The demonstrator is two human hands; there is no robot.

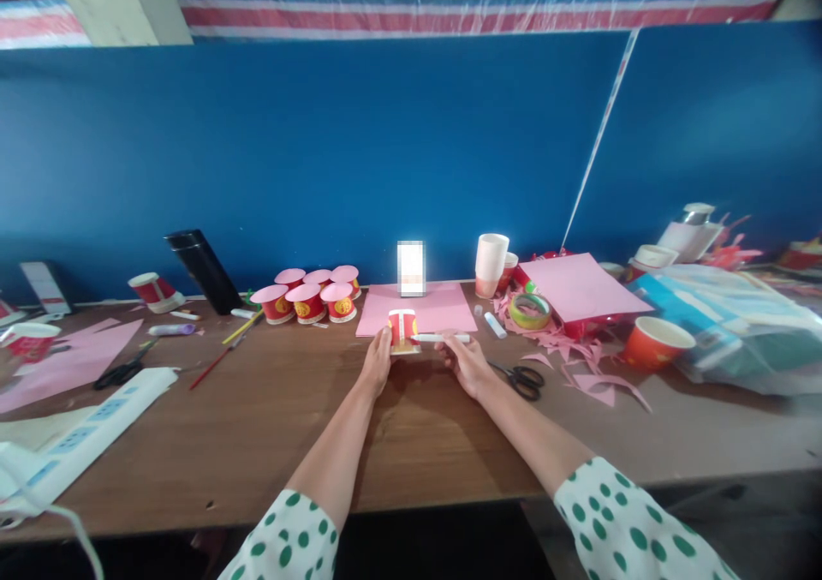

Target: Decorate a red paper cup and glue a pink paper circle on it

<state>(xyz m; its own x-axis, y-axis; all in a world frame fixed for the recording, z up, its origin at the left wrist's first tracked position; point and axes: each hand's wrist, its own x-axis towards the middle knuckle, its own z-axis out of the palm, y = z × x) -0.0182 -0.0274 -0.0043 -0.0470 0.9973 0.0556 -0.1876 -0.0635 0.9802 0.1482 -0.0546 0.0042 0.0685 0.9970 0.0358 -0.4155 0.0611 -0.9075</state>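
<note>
Near the middle of the table, my left hand (378, 359) is closed around the left side of a red and white paper cup (403, 330). My right hand (467, 364) pinches a slim white marker (446, 337), held level, with its tip at the cup's right side. Whether the tip touches the cup, I cannot tell. Just behind the cup lies a stack of pink paper sheets (440, 307). Black-handled scissors (527, 381) rest beside my right wrist. A glue stick (495, 325) lies beyond my right hand.
To the left stand several red cups topped with pink discs (308, 293), a black flask (204, 272) and a white power strip (96, 434). At right are stacked white cups (491, 263), green tape (530, 309), pink scraps (587, 357), an orange cup (658, 343) and a plastic bag (725, 331).
</note>
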